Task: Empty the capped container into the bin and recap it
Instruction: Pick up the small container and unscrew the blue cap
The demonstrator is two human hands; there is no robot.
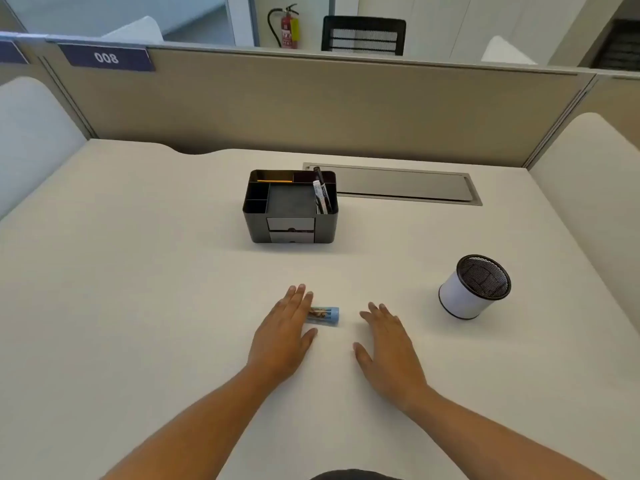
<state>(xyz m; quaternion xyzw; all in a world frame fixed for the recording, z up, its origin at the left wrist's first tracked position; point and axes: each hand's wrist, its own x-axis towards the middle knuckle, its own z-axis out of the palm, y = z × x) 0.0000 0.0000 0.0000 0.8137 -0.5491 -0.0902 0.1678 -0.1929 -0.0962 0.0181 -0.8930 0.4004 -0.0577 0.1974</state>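
Both hands lay flat on the counter, fingers spread, neither grip grasping anything. Left hand touched the capped container, which lay on its side between it and the right hand. Mesh bin stood well right of the right hand.

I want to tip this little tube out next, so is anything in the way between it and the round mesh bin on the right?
Nothing visible blocks it. The capped tube lies by the left hand, and the mesh bin stands further right. Only the right hand, flat on the bare desk, sits partly between them.
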